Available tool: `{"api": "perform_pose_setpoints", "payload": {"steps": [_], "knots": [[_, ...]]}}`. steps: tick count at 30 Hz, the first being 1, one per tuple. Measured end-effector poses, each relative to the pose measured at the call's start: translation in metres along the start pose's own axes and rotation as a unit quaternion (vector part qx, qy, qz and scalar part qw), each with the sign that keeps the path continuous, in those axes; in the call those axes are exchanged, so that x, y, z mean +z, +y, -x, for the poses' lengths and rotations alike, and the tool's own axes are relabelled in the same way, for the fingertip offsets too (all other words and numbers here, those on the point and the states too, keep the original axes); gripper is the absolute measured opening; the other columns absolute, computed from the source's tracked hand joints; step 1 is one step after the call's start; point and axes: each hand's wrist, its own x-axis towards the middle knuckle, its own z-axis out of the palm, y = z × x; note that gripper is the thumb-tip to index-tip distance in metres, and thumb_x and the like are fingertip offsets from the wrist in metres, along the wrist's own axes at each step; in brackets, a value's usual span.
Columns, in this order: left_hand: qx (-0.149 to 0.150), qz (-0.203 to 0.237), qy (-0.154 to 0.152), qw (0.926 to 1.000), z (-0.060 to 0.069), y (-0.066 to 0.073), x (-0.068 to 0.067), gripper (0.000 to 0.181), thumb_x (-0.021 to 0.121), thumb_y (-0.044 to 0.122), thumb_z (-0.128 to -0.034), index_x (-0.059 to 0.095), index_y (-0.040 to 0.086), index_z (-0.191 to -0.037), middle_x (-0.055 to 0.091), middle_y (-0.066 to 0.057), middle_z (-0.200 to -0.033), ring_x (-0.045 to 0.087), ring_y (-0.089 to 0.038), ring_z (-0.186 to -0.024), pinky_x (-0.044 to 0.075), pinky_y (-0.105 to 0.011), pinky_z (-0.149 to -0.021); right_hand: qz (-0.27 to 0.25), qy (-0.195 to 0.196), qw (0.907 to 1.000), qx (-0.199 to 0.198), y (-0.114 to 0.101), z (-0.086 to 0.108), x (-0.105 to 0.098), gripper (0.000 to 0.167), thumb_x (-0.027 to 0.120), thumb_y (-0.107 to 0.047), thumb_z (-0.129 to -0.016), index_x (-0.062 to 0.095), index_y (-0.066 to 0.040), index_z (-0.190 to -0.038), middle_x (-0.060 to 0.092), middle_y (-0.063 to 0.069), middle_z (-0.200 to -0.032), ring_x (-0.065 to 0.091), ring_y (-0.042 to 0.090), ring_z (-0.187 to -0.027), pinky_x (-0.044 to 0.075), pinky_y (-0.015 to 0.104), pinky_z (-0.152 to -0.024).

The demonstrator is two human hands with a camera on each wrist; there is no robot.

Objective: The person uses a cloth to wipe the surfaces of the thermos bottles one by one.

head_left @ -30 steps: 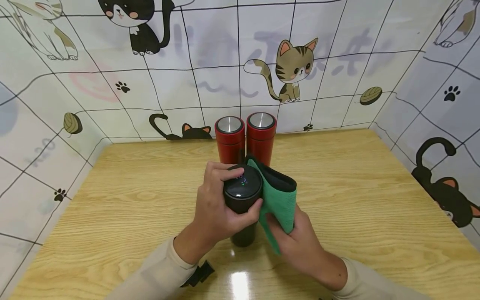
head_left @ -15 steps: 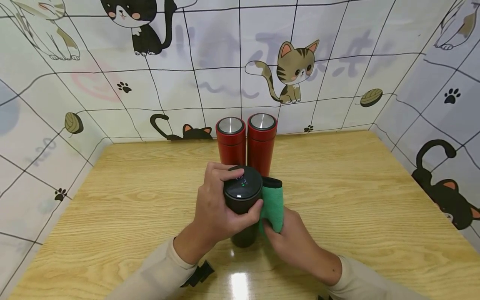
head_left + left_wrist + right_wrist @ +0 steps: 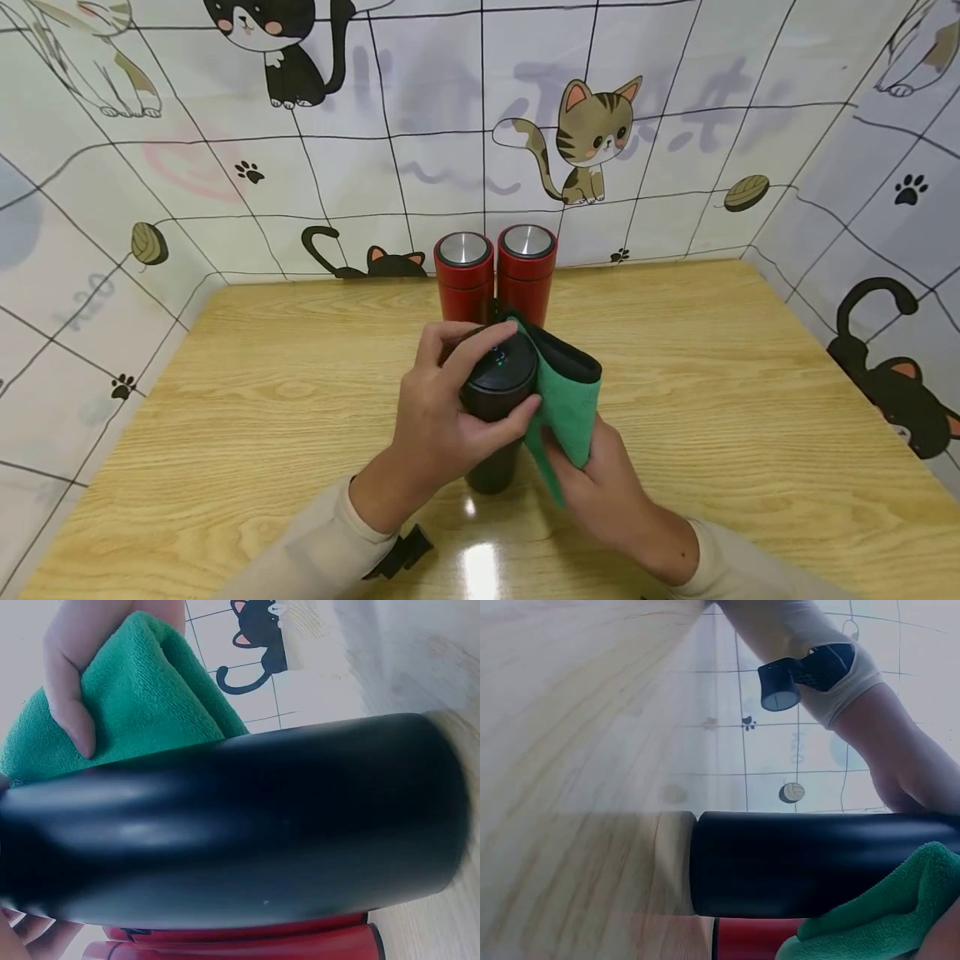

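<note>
A black thermos bottle (image 3: pixel 504 372) with lit marks on its lid stands upright on the table. My left hand (image 3: pixel 438 408) grips it around the top, thumb on the near side and a finger across the lid. On the bottle's right, my right hand (image 3: pixel 600 492) holds a folded green cloth (image 3: pixel 572 408) with a dark edge against its side. In the left wrist view the cloth (image 3: pixel 150 705) lies along the bottle's smooth wall (image 3: pixel 285 825). The right wrist view shows the bottle's base (image 3: pixel 735 862) on the table; its upper end is cut off there.
Two red thermos bottles with silver lids, a left one (image 3: pixel 465 287) and a right one (image 3: pixel 527 275), stand side by side just behind the black one. The wooden table (image 3: pixel 315 367) meets cat-patterned walls (image 3: pixel 435 167) at the back and sides.
The cloth went down along the black bottle's side, then came back up. My left finger has shifted farther across the lid, and the bottle's top has moved slightly right.
</note>
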Motion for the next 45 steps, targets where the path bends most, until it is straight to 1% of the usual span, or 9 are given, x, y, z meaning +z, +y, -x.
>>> {"api": "perform_pose_setpoints", "payload": {"steps": [4,9,14,18,21,24,28,37,45], "knots": [[0.015,-0.006,0.003,0.9999,0.0,0.003,-0.001,0.056,0.086,0.027,-0.0745,0.063,0.007,-0.121,0.057,-0.017,-0.127,0.067,-0.028,-0.107,0.059,-0.038,-0.089,-0.006,-0.017,0.9996,-0.024,0.002,0.001,0.001,0.045,0.048,0.012,-0.097,0.048,0.002,-0.14,0.063,0.013,-0.124,0.057,0.001,-0.11,0.049,0.016,-0.095],[0.043,-0.015,-0.004,0.9989,-0.001,0.005,-0.002,0.054,0.081,0.026,-0.0793,0.056,-0.001,-0.119,0.062,-0.016,-0.129,0.069,-0.029,-0.111,0.059,-0.04,-0.091,-0.015,-0.054,0.9984,-0.004,0.005,0.001,0.004,0.044,0.044,0.008,-0.1,0.047,-0.004,-0.142,0.064,0.006,-0.117,0.057,0.004,-0.105,0.049,0.018,-0.094],[0.063,-0.037,0.011,0.9973,-0.001,0.004,-0.003,0.048,0.078,0.033,-0.0831,0.06,0.002,-0.116,0.062,-0.016,-0.122,0.07,-0.029,-0.103,0.061,-0.039,-0.083,-0.066,-0.078,0.9947,0.002,0.003,-0.001,0.005,0.05,0.04,0.006,-0.102,0.037,-0.009,-0.15,0.055,0.01,-0.14,0.052,0.009,-0.128,0.044,0.02,-0.108],[0.073,-0.052,0.006,0.996,0.001,0.003,-0.004,0.047,0.072,0.039,-0.0871,0.059,0.003,-0.115,0.06,-0.018,-0.122,0.071,-0.03,-0.099,0.062,-0.04,-0.078,-0.083,-0.075,0.9937,-0.015,-0.002,0.001,0.003,0.048,0.039,0.009,-0.101,0.038,-0.006,-0.146,0.057,0.01,-0.131,0.056,0.008,-0.12,0.047,0.02,-0.103],[0.084,-0.075,-0.01,0.9936,0.002,0.003,-0.006,0.041,0.057,0.035,-0.0907,0.058,0.003,-0.116,0.06,-0.019,-0.122,0.072,-0.03,-0.091,0.063,-0.038,-0.07,-0.079,-0.065,0.9944,-0.026,-0.003,0.003,0.0,0.045,0.039,0.012,-0.098,0.041,0.0,-0.142,0.059,0.009,-0.126,0.057,0.007,-0.114,0.048,0.021,-0.101],[0.092,-0.101,-0.03,0.9901,0.0,0.005,-0.009,0.045,0.048,0.028,-0.0814,0.058,0.005,-0.119,0.059,-0.02,-0.123,0.072,-0.028,-0.086,0.061,-0.036,-0.059,-0.085,-0.06,0.994,-0.033,-0.002,0.003,-0.001,0.047,0.038,0.013,-0.097,0.04,0.004,-0.143,0.057,0.01,-0.133,0.055,0.008,-0.121,0.046,0.021,-0.106],[0.089,-0.132,-0.054,0.9858,-0.004,0.009,-0.014,0.053,0.05,0.028,-0.072,0.058,0.007,-0.119,0.06,-0.019,-0.121,0.071,-0.027,-0.088,0.058,-0.035,-0.051,-0.092,-0.062,0.9935,-0.028,-0.001,0.003,0.0,0.049,0.037,0.013,-0.098,0.038,0.003,-0.145,0.054,0.016,-0.137,0.052,0.008,-0.127,0.044,0.022,-0.109],[0.035,-0.186,-0.122,0.9743,-0.009,0.02,-0.027,0.052,0.056,0.036,-0.076,0.058,0.012,-0.122,0.059,-0.016,-0.117,0.064,-0.02,-0.064,0.05,-0.029,-0.044,-0.072,-0.069,0.995,0.007,0.003,0.004,0.003,0.042,0.038,0.005,-0.102,0.039,-0.001,-0.144,0.056,0.015,-0.133,0.055,0.009,-0.122,0.048,0.022,-0.103],[0.024,-0.179,-0.124,0.9756,-0.01,0.02,-0.029,0.049,0.067,0.039,-0.0783,0.061,0.013,-0.119,0.058,-0.015,-0.115,0.065,-0.02,-0.073,0.052,-0.029,-0.048,-0.06,-0.051,0.9969,-0.002,0.003,0.004,0.005,0.041,0.036,0.007,-0.102,0.038,0.003,-0.143,0.057,0.018,-0.132,0.055,0.008,-0.122,0.048,0.02,-0.103]]}}
